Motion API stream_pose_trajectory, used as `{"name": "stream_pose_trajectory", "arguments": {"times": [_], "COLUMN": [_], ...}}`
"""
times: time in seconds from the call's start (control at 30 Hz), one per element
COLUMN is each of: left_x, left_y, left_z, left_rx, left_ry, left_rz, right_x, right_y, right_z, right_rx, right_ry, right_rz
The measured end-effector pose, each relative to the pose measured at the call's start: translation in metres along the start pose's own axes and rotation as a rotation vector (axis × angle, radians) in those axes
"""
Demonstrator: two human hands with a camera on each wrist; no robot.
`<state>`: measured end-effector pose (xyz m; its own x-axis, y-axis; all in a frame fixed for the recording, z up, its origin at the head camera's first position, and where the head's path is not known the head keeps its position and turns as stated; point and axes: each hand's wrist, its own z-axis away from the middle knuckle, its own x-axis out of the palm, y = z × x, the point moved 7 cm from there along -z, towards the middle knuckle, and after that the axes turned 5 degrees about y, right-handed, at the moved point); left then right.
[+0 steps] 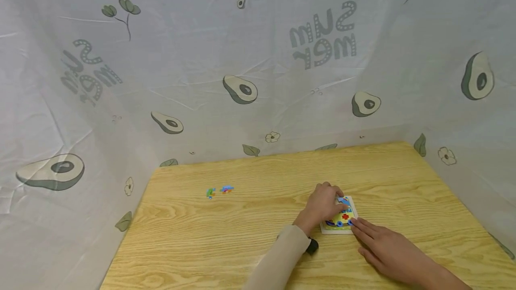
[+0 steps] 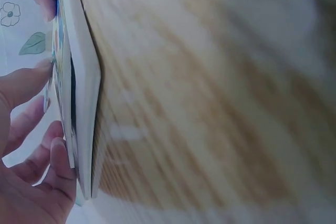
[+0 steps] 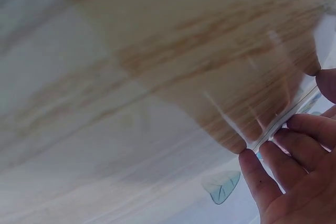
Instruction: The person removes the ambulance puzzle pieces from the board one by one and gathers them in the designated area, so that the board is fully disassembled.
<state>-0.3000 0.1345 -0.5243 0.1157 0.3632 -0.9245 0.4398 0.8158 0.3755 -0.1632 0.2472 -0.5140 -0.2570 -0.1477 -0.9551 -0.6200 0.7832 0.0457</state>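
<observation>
As the left hand (image 1: 322, 205) is arching over a vehicle puzzle (image 1: 336, 232) on the bench (image 1: 258, 218) in the head view, the right hand (image 1: 384, 247) is reaching its side; in the left wrist view, curled fingers and thumb are gripping it; in the right, extended fingers are touching its edge.

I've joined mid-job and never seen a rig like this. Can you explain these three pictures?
There is no machine here: a person is working bare-handed. The wide picture is from a head camera; the other two are from cameras on the left and right wrists. On the table lie a picture puzzle and, off to the left, small colourful pieces. The left hand holds the puzzle, thumb on its face, fingers at its edge; the right hand touches its right side with straight fingers.
</observation>
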Motion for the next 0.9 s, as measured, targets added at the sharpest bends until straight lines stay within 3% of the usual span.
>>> {"name": "stream_pose_trajectory", "arguments": {"times": [0.13, 0.37, 0.67, 0.77, 0.9], "left_x": [0.0, 0.003, 0.001, -0.005, -0.028], "left_y": [0.0, 0.0, 0.006, 0.003, -0.015], "left_z": [0.0, -0.001, 0.001, 0.003, 0.003], "left_rx": [0.02, 0.043, 0.054, 0.062, 0.052], "left_ry": [0.01, 0.005, 0.025, 0.024, 0.032], "left_rz": [0.069, 0.292, 0.364, 0.449, 0.53], "right_x": [0.0, -0.003, -0.002, -0.003, -0.003], "right_y": [0.001, 0.002, 0.001, 0.001, -0.001], "right_z": [0.001, 0.003, 0.004, 0.003, 0.001], "right_rx": [-0.002, -0.014, 0.017, 0.029, 0.046], "right_ry": [0.0, 0.03, -0.028, -0.033, -0.043], "right_rz": [0.006, 0.022, -0.002, -0.012, -0.018]}}
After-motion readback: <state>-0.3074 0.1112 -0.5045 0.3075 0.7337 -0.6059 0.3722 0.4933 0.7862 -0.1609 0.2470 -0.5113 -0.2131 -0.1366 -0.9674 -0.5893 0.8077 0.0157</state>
